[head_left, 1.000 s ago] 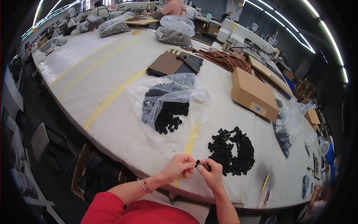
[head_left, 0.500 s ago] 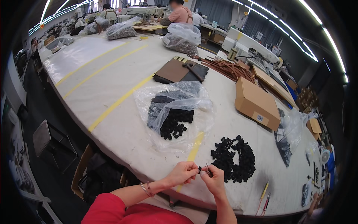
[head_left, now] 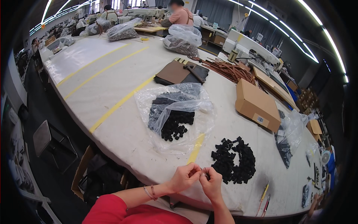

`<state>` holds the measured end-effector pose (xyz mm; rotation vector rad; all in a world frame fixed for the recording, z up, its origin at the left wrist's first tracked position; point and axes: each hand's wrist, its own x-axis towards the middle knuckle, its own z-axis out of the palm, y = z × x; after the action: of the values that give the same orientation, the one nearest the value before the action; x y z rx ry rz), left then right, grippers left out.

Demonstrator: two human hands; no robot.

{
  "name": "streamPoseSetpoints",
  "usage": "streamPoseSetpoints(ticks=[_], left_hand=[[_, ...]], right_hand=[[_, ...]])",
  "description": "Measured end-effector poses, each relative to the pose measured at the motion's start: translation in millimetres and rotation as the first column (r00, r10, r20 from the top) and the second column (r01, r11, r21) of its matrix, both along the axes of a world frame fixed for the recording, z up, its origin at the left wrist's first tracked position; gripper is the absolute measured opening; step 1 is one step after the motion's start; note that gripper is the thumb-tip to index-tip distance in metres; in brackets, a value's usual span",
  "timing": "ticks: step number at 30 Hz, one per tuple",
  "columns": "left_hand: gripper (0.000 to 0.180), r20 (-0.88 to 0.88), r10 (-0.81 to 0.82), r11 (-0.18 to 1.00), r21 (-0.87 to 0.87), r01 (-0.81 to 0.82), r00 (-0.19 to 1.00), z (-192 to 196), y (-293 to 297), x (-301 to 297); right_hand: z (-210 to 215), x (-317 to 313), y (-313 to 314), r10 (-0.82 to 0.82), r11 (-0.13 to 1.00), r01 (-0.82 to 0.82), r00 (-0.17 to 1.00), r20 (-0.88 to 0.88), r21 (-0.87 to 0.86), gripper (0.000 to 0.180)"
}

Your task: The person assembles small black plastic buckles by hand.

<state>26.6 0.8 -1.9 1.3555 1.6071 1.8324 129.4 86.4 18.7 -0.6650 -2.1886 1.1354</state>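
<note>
Close together, the 2 hands (head_left: 184,178) (head_left: 211,184) curl into pinches, apparently on a black piece (head_left: 206,174).

Red top (head_left: 149,215), short slvs (head_left: 106,211); 2 thin bracelets (head_left: 153,190), L wrist (head_left: 164,190); prob. beige trousers (head_left: 194,214)

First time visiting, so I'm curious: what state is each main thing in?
Left hand: fingertips pinched, contents unclear
Right hand: fingertips pinched, contents unclear
Black pieces by right hand: loosely heaped
Clear bag: crumpled
Cardboard box: closed
Brown strips: piled
Chair: upright
Ceiling lights: lit
</note>
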Motion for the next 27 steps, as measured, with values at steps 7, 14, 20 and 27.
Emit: streamPoseSetpoints(ticks=[7,14,20,27], left_hand=[[0.009,0.681,-0.203,0.951,-0.034,0.307,0.703,-1.2,-0.1,-6.8],[0.011,0.798,-0.285,0.877,-0.006,0.480,0.531,-3.9,1.2,-18.9],[0.009,0.776,-0.249,0.896,-0.042,0.441,0.580,-1.9,1.4,-16.2],[0.003,0.240,-0.114,0.970,-0.184,0.160,0.964,-4.0,-4.5,-3.9]], right_hand=[[1.7,6.4,4.2,0.004,0.966,-0.008,1.000,-0.016,-0.259,0.006],[13.4,7.7,13.6,0.152,0.893,-0.105,0.986,0.072,-0.437,0.009],[6.3,4.6,10.6,0.097,0.887,-0.077,0.995,0.020,-0.455,0.006],[2.1,5.5,6.7,-0.001,0.968,0.020,0.997,0.075,-0.250,0.006]])
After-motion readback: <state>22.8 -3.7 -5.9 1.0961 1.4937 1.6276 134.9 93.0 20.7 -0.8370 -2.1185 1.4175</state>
